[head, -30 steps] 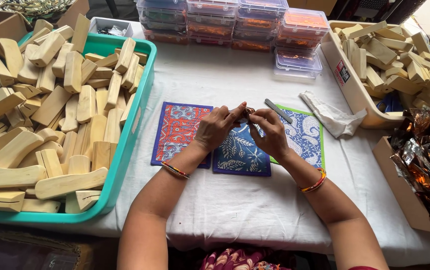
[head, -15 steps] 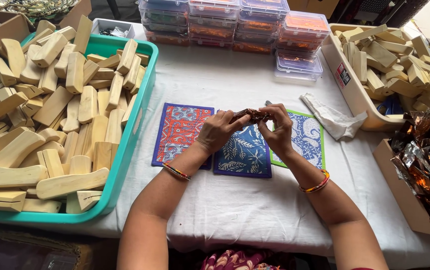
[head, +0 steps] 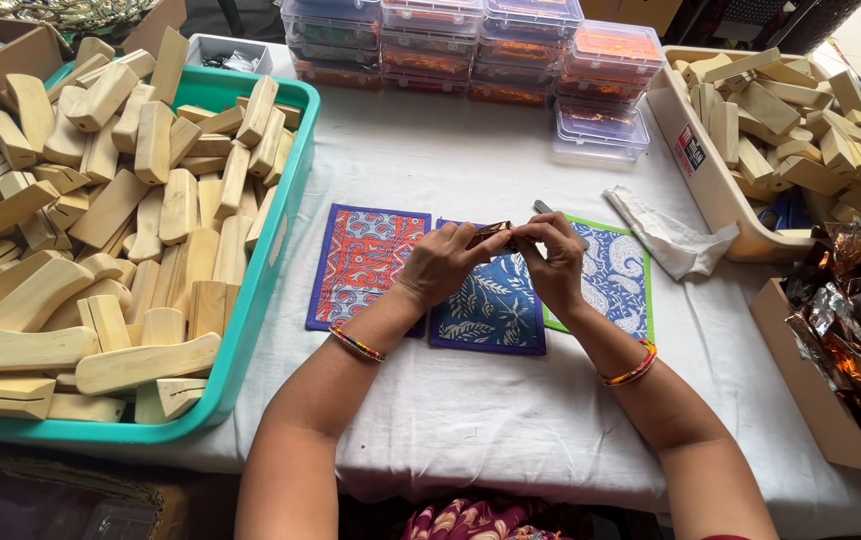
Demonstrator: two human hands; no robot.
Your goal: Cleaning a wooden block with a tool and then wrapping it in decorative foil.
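Both hands have drawn closer since a second ago, left hand [head: 442, 265] and right hand [head: 553, 262] now pinching one small brown shiny wrapped piece [head: 491, 233] together above the blue leaf-patterned cloth mat [head: 490, 312] on the desk [head: 470, 160].

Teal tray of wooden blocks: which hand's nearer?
Left. The left hand sits over the patterned mats, on the teal tray's side; the right hand is beyond it, further from the tray.
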